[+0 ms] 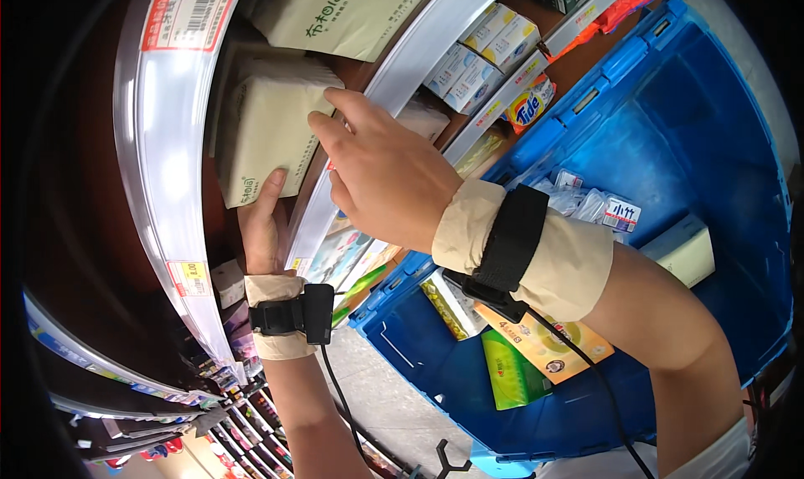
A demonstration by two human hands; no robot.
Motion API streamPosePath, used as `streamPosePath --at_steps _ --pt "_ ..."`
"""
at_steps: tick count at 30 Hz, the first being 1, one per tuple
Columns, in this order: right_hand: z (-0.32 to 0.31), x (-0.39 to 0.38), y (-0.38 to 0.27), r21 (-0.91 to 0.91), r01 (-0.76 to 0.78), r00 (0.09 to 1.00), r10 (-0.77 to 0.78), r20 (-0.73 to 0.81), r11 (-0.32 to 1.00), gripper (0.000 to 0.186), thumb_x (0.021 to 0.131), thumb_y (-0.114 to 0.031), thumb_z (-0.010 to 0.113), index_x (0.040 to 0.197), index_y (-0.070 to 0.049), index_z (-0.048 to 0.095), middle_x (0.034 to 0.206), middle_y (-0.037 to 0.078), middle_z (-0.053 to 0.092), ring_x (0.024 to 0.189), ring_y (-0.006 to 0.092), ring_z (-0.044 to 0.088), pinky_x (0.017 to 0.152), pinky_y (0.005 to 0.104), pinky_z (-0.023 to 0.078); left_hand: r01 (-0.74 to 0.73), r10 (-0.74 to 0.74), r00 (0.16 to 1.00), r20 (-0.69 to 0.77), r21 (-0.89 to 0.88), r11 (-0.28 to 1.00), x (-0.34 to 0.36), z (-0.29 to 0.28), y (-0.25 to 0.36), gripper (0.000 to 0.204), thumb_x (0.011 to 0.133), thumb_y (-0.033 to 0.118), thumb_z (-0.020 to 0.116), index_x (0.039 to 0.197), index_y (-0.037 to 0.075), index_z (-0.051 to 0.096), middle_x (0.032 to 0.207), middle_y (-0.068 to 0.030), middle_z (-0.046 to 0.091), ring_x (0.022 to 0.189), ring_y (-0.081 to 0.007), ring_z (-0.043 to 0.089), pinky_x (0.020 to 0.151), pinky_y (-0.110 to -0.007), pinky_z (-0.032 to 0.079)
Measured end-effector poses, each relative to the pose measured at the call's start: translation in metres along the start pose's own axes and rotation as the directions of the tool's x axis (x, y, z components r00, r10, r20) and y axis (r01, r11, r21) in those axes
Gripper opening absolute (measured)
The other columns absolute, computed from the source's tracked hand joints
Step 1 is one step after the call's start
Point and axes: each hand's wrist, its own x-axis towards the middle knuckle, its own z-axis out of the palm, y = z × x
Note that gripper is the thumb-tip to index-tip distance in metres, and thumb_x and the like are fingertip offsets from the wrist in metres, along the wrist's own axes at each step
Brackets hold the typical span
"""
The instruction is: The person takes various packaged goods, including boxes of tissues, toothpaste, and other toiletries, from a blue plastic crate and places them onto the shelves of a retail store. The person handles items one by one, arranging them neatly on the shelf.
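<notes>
A cream soft pack of tissues (272, 123) with green print stands tilted on the brown shelf, behind the pale shelf edge. My left hand (264, 224) holds its lower end, thumb on the front face and the other fingers hidden behind or below. My right hand (381, 161) is at the pack's right edge, its fingers bent and apart, fingertips at or just off the side. Whether they press on the pack is hard to see. A similar cream pack (335, 14) lies above it on the shelf. Both wrists wear a tan cuff with a black strap.
A large blue crate (620, 136) stands at my right. Inside lie a cream pack (682, 249), a green pack (511, 370), an orange-yellow pack (548, 345) and clear-wrapped items (578, 198). Small boxes (481, 56) and an orange detergent pack (529, 102) sit on the shelf beyond. Cables hang from both wrists.
</notes>
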Motion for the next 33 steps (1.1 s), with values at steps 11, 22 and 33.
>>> streamPosePath --at_steps 11,22,33 --pt "-0.002 0.006 0.002 0.007 -0.030 0.999 0.031 -0.026 1.000 0.038 0.075 -0.007 0.052 0.109 0.007 0.045 0.117 0.025 0.040 0.093 0.0356 0.054 0.082 0.0369 0.044 -0.012 0.012 1.000 0.022 0.026 1.000 0.014 0.003 0.001 0.044 0.082 0.015 0.058 0.119 -0.002 0.040 0.116 -0.0116 0.049 0.108 -0.0201 0.045 0.096 -0.035 0.031" --pt "0.000 0.012 0.008 -0.002 0.010 0.996 -0.010 -0.087 1.000 0.025 0.072 -0.007 0.057 0.093 0.004 0.049 0.111 0.020 0.045 0.090 0.0303 0.055 0.071 0.0381 0.049 -0.027 0.024 0.999 0.031 0.094 0.995 0.038 0.011 0.006 0.047 0.082 0.018 0.058 0.120 -0.001 0.039 0.116 -0.0103 0.048 0.108 -0.0187 0.044 0.096 -0.032 0.030" --pt "-0.017 -0.003 0.011 -0.028 0.043 0.999 -0.043 0.027 0.999 0.028 0.072 -0.007 0.056 0.098 0.003 0.051 0.122 0.019 0.040 0.093 0.0293 0.054 0.076 0.0428 0.046 -0.010 0.010 1.000 -0.012 -0.011 1.000 0.052 0.008 0.001 0.044 0.083 0.018 0.059 0.119 0.000 0.041 0.116 -0.0102 0.049 0.108 -0.0178 0.045 0.096 -0.031 0.032"
